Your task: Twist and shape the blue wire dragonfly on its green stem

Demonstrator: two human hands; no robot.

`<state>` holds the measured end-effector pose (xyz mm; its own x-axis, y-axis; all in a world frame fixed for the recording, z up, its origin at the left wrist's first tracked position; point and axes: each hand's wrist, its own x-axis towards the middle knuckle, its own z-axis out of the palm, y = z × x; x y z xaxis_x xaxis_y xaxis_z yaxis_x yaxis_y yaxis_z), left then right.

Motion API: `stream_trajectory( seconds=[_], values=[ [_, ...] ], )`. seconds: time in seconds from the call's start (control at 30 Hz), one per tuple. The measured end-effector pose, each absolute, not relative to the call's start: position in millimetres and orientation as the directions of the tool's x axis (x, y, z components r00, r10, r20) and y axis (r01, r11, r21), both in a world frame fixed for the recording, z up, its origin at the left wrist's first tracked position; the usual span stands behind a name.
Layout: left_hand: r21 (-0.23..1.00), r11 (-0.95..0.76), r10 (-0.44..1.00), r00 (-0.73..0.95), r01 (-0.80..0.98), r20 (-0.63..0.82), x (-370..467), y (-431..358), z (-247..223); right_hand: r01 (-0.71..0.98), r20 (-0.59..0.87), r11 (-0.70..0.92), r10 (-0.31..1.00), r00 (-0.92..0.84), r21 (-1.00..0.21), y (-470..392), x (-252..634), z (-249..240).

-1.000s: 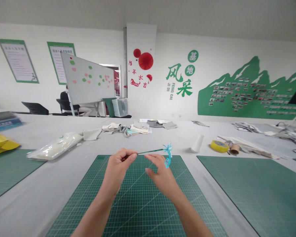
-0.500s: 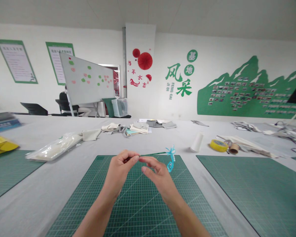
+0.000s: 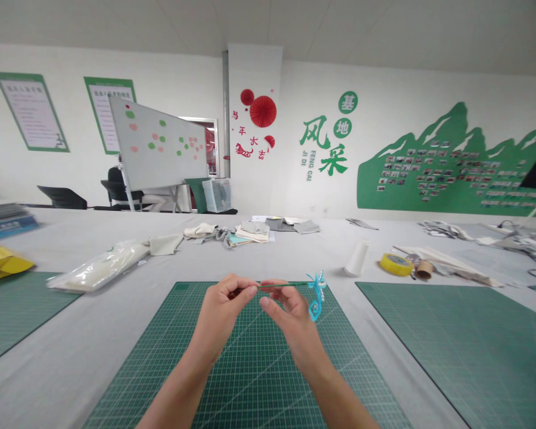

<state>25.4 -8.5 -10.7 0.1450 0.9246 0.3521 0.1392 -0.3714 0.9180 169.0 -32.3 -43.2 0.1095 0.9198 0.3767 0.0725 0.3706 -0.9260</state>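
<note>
Two hands (left (image 3: 221, 313), right (image 3: 290, 319)) apparently pinch one green stem (image 3: 281, 286).

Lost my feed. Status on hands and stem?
Left hand pinching green stem. Right hand at stem, grip unclear. Blue curl at tip, over mat.

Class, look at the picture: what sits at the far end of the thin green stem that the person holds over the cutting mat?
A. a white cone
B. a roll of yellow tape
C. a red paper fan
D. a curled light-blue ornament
D: the green stem, pinched in the left hand with the right hand at it, ends in a curled light-blue ornament; the tape and cone lie on the table.
</note>
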Motion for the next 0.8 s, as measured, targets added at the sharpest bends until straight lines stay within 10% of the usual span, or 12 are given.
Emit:
stream_trajectory(
  seconds=[0.4, 0.8],
  values=[
    [0.904, -0.390, 0.918, 0.148, 0.175, 0.367, 25, -9, -11, -0.149, 0.388, 0.450, 0.865, 0.318, -0.881, -34, 162, -37],
    [0.803, -0.520, 0.853, 0.115, 0.293, 0.510, 34, -16, -13, -0.368, 0.267, 0.286, 0.958, 0.102, -0.885, -37, 149, -46]
  ],
)
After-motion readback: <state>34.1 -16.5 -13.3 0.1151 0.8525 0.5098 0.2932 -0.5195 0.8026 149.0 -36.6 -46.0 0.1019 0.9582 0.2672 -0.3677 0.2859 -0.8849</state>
